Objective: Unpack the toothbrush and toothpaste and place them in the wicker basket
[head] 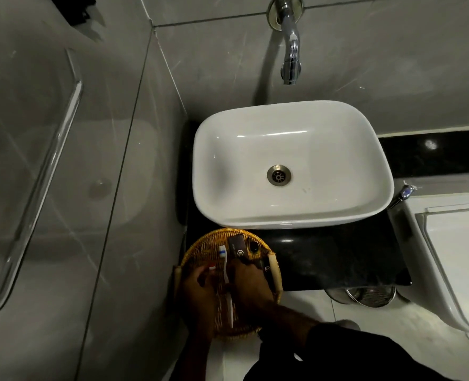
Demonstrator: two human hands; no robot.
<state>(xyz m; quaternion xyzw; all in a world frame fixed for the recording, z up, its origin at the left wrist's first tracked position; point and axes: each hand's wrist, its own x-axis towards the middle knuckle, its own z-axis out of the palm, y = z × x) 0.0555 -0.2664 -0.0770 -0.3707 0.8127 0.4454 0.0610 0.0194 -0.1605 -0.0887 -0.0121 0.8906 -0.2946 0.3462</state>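
Observation:
The round wicker basket (200, 250) sits on the front left corner of the black counter, overhanging its edge. A white toothbrush (223, 257) with a blue-striped head lies lengthwise across the basket, between my hands. My left hand (199, 294) is curled over the basket's left side, pinching a small white item with a red tip (212, 267), apparently the toothpaste. My right hand (251, 288) rests palm-down over the basket's right side, its thumb side against the brush handle; its grip is hidden. A brown box (237, 247) lies at the basket's far side, and a dark box (266, 268) by my right fingers.
A white basin (293, 163) stands directly behind the basket, with a chrome wall tap (291, 56) above it. Grey tiled wall closes the left side. A white toilet (453, 257) is at the right, and a metal bin (370, 295) sits under the counter edge.

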